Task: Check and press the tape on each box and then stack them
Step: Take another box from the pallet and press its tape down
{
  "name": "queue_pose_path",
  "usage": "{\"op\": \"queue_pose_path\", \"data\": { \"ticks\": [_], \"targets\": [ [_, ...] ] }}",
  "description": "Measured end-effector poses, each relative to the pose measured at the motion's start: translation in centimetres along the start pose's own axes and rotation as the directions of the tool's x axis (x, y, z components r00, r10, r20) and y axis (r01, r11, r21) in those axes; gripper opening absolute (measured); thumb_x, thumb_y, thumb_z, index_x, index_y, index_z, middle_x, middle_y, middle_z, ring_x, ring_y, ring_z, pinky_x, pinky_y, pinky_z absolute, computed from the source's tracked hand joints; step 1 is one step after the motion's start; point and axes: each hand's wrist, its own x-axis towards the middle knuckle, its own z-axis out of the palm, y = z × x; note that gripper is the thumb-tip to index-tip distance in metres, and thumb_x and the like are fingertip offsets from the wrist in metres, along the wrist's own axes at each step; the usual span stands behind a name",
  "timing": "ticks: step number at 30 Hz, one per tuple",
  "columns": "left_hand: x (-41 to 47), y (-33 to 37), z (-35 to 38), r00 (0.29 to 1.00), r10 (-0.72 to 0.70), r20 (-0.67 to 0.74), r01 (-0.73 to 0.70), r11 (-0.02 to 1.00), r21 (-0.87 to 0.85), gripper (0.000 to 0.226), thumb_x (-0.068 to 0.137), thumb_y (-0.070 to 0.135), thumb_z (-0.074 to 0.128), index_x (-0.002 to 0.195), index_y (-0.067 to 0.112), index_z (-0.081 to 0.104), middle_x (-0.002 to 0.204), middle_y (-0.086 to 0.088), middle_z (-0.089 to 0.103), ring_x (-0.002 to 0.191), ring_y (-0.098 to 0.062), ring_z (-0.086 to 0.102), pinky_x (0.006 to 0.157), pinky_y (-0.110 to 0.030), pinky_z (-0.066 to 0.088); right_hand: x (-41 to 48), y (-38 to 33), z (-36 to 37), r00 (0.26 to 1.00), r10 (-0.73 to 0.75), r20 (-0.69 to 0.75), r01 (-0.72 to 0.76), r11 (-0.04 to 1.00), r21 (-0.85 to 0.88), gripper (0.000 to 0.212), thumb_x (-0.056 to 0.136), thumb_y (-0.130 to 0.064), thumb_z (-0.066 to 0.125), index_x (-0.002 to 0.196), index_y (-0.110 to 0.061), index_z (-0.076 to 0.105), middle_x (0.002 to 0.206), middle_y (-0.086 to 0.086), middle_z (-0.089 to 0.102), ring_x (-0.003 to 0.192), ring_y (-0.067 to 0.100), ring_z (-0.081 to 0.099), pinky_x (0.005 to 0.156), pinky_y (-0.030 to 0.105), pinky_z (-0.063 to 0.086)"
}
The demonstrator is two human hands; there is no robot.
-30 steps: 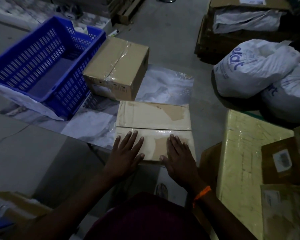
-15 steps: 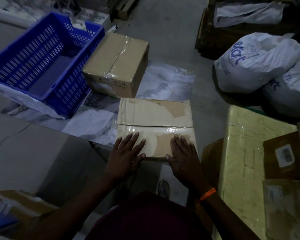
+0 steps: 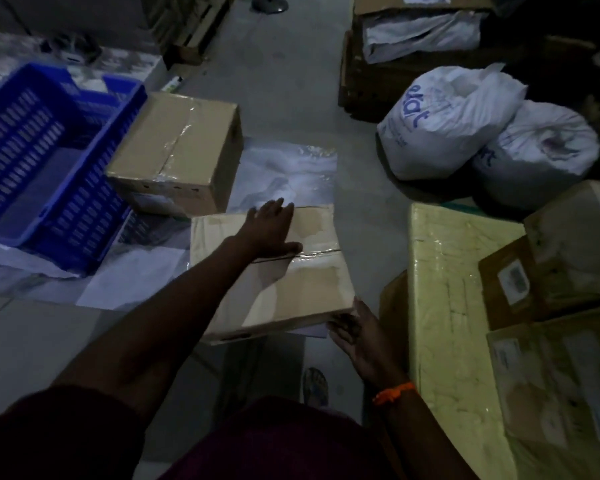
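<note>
Reaching farther, flat left hand (image 3: 269,230) presses the box (image 3: 305,289); right hand (image 3: 355,332) now grasps its corner

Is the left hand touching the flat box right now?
Touching. Head view shows the left hand lying palm-down on the flat box, no gap visible.

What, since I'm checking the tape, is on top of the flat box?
The left hand lies flat on the flat box, over its seam; glossy tape shows to the right of it. The tape beneath the palm is hidden.
</note>
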Motion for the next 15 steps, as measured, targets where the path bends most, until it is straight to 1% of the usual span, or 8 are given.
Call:
{"op": "queue_pose_path", "data": {
  "ticks": [2, 4, 6, 8, 10, 11, 13, 15],
  "targets": [
    [1.3, -0.3, -0.2, 0.999, -0.045, 0.025, 0.045, 0.999, -0.013, 0.102, 0.08, 0.07, 0.065, 0.155, 0.012, 0.028, 0.158, -0.017, 0.035, 0.144, -0.037, 0.034, 0.114, -0.058, 0.03, 0.2, -0.6, 0.2, 1.0, 0.009, -0.02, -0.007, 0.997, 0.079, 0.061, 0.103, -0.052, 0.051, 0.13, 0.002, 0.059, 0.119, 0.024, 0.068, 0.108, 0.032, 0.066, 0.081, 0.037, 0.054],
    [2.0, -0.8, -0.7, 0.998, -0.055, 0.002, 0.055, 0.998, -0.042, 0.089, 0.073, 0.074, 0.066, 0.135, 0.012, 0.048, 0.135, -0.021, 0.056, 0.124, -0.041, 0.05, 0.102, -0.053, 0.044, 0.2, -1.2, 0.7, 1.0, -0.002, -0.004, 0.002, 0.995, 0.099, 0.064, 0.102, -0.057, 0.049, 0.123, 0.002, 0.061, 0.118, 0.023, 0.066, 0.109, 0.032, 0.064, 0.088, 0.039, 0.054],
    [1.7, -1.8, -1.2, 0.995, -0.101, -0.024, 0.096, 0.984, -0.148, 0.084, 0.069, 0.081, 0.056, 0.113, 0.01, 0.058, 0.113, -0.022, 0.064, 0.11, -0.041, 0.056, 0.092, -0.047, 0.047, 0.4, -1.5, 1.2, 0.999, -0.025, 0.021, 0.022, 0.992, 0.122, 0.064, 0.102, -0.059, 0.047, 0.119, 0.0, 0.064, 0.116, 0.021, 0.067, 0.109, 0.031, 0.064, 0.093, 0.041, 0.053],
    [0.4, -3.4, -1.9, 0.989, -0.139, -0.045, 0.117, 0.939, -0.324, 0.087, 0.065, 0.084, 0.046, 0.1, 0.007, 0.066, 0.097, -0.022, 0.068, 0.099, -0.038, 0.062, 0.087, -0.047, 0.049, 0.3, -1.9, 1.9, 0.998, -0.044, 0.05, 0.038, 0.993, 0.113, 0.067, 0.101, -0.061, 0.045, 0.128, -0.002, 0.063, 0.121, 0.02, 0.067, 0.113, 0.032, 0.064, 0.091, 0.041, 0.055],
    [-2.0, -4.3, -3.1, 0.979, -0.181, -0.094, 0.096, 0.814, -0.574, 0.077, 0.068, 0.073, 0.056, 0.101, 0.006, 0.073, 0.094, -0.021, 0.071, 0.092, -0.034, 0.066, 0.083, -0.048, 0.054, -0.1, -2.5, 3.0, 0.994, -0.074, 0.085, 0.066, 0.993, 0.094, 0.067, 0.101, -0.062, 0.045, 0.134, -0.006, 0.061, 0.128, 0.019, 0.066, 0.118, 0.032, 0.063, 0.092, 0.044, 0.055],
    [-3.2, -4.5, -3.8, 0.973, -0.2, -0.119, 0.071, 0.745, -0.663, 0.067, 0.071, 0.064, 0.063, 0.106, 0.008, 0.074, 0.097, -0.018, 0.072, 0.091, -0.028, 0.067, 0.081, -0.042, 0.055, -0.3, -2.8, 3.7, 0.991, -0.099, 0.094, 0.092, 0.993, 0.076, 0.065, 0.101, -0.062, 0.045, 0.136, -0.008, 0.061, 0.131, 0.018, 0.065, 0.119, 0.033, 0.062, 0.093, 0.046, 0.055],
    [-5.5, -5.0, -4.8, 0.958, -0.247, -0.143, 0.053, 0.646, -0.761, 0.054, 0.075, 0.048, 0.07, 0.117, 0.016, 0.071, 0.106, -0.009, 0.073, 0.094, -0.019, 0.067, 0.078, -0.034, 0.052, -0.8, -3.7, 5.0, 0.979, -0.17, 0.116, 0.169, 0.985, 0.018, 0.057, 0.102, -0.06, 0.044, 0.131, -0.015, 0.064, 0.13, 0.014, 0.067, 0.117, 0.031, 0.064, 0.089, 0.046, 0.057],
    [-7.3, -5.4, -5.4, 0.938, -0.309, -0.16, 0.034, 0.54, -0.841, 0.059, 0.076, 0.046, 0.074, 0.13, 0.023, 0.064, 0.118, 0.0, 0.071, 0.106, -0.015, 0.067, 0.088, -0.037, 0.055, -2.0, -4.9, 6.5, 0.955, -0.247, 0.165, 0.255, 0.966, -0.034, 0.047, 0.104, -0.058, 0.041, 0.123, -0.024, 0.067, 0.129, 0.008, 0.068, 0.116, 0.027, 0.064, 0.084, 0.041, 0.056]
  ]
}}
